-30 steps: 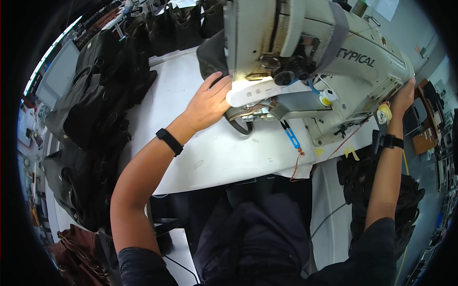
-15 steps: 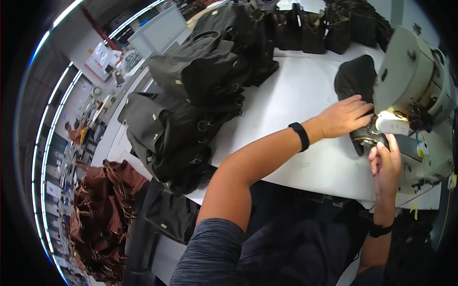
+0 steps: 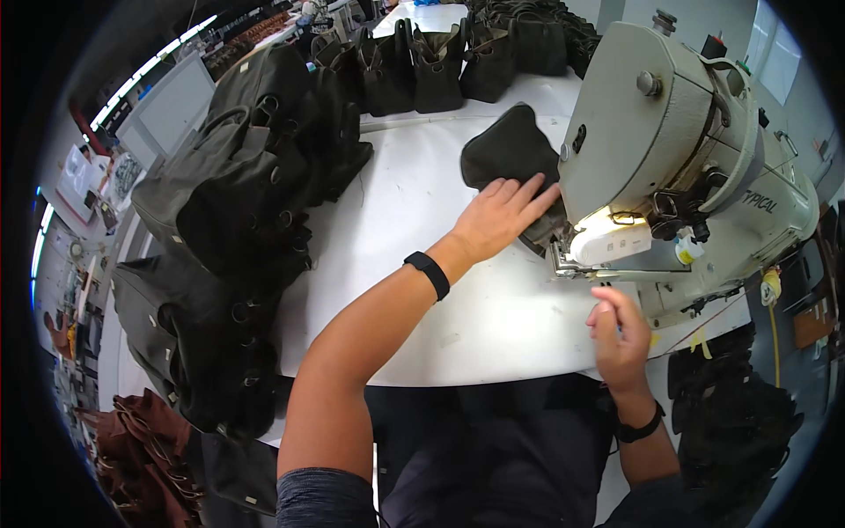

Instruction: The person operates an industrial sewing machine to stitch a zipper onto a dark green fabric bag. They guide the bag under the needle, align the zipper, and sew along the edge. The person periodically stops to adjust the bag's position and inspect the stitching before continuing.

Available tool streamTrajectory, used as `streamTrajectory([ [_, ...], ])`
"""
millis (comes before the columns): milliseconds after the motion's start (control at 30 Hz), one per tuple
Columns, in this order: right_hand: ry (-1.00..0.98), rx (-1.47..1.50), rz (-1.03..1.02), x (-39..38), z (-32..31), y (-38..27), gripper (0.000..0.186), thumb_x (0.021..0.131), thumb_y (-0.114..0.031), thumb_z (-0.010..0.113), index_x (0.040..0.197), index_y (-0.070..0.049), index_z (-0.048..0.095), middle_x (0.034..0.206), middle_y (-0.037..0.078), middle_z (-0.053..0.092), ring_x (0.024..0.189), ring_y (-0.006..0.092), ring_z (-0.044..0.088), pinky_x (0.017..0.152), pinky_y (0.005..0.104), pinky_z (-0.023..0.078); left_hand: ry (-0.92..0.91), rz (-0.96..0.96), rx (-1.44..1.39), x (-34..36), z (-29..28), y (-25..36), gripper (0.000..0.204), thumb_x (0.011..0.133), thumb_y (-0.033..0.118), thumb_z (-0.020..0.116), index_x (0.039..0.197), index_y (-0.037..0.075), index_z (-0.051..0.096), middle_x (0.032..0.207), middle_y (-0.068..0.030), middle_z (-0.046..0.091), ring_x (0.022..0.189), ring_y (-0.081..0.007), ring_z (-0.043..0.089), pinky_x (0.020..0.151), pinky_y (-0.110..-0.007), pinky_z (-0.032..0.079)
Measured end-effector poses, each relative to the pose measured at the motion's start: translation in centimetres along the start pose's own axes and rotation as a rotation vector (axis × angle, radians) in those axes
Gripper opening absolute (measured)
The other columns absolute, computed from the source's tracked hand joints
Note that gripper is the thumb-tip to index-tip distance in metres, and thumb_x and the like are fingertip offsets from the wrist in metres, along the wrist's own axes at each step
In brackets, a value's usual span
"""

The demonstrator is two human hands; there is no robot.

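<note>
The dark fabric piece (image 3: pixel 510 154) is lying on the white table (image 3: pixel 493 317), its long axis running from the far side toward the sewing machine (image 3: pixel 695 167), with its near end tucked under the machine's lit head. I am pressing my left hand (image 3: pixel 497 216) flat on that end, fingers spread and pointing at the needle area, forearm reaching diagonally across the table. My right hand (image 3: pixel 620 339) is hovering loosely curled, gripping nothing, near the table's front edge below the machine. Dark bags (image 3: pixel 238 202) are piling up to my left and along the far edge.
</note>
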State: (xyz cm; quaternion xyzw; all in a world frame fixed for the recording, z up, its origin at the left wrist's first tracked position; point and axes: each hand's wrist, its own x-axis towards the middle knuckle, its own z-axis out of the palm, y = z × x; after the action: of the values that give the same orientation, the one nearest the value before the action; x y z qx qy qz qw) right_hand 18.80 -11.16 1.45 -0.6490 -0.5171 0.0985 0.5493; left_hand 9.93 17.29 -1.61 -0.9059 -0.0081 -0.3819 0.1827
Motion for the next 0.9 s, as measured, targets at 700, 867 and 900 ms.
streamTrajectory([
  [700, -0.161, -1.089, -0.222, -0.5, -1.7, 10.7, 0.021, 0.087, -0.009, 0.062, 0.107, -0.002, 0.064, 0.097, 0.014, 0.065, 0.091, 0.0344, 0.067, 0.082, 0.0462, 0.056, -0.606, -0.427, 0.337, -9.1, -14.3, 8.2, 0.073, 0.083, 0.002, 0.065, 0.153, 0.002, 0.045, 0.147, -0.0153, 0.053, 0.114, -0.0291, 0.058, 0.104, -0.041, 0.045],
  [867, -0.053, -0.494, -0.181, -0.4, 1.2, 8.2, 0.023, 0.094, -0.013, 0.06, 0.111, 0.002, 0.064, 0.098, 0.018, 0.069, 0.088, 0.032, 0.069, 0.075, 0.0419, 0.055, -0.358, -0.463, -0.026, -11.3, -14.9, 9.3, 0.065, 0.084, -0.006, 0.06, 0.148, 0.005, 0.05, 0.142, -0.0148, 0.057, 0.125, -0.0332, 0.058, 0.109, -0.046, 0.045],
  [900, -0.125, -0.342, -0.049, -0.4, 2.3, 7.4, 0.023, 0.096, -0.016, 0.06, 0.11, 0.003, 0.065, 0.094, 0.017, 0.069, 0.084, 0.0283, 0.068, 0.072, 0.0398, 0.053, -0.355, -0.476, -0.052, -11.5, -14.8, 9.2, 0.065, 0.084, -0.006, 0.061, 0.147, 0.005, 0.051, 0.141, -0.0153, 0.058, 0.125, -0.0334, 0.058, 0.109, -0.046, 0.045],
])
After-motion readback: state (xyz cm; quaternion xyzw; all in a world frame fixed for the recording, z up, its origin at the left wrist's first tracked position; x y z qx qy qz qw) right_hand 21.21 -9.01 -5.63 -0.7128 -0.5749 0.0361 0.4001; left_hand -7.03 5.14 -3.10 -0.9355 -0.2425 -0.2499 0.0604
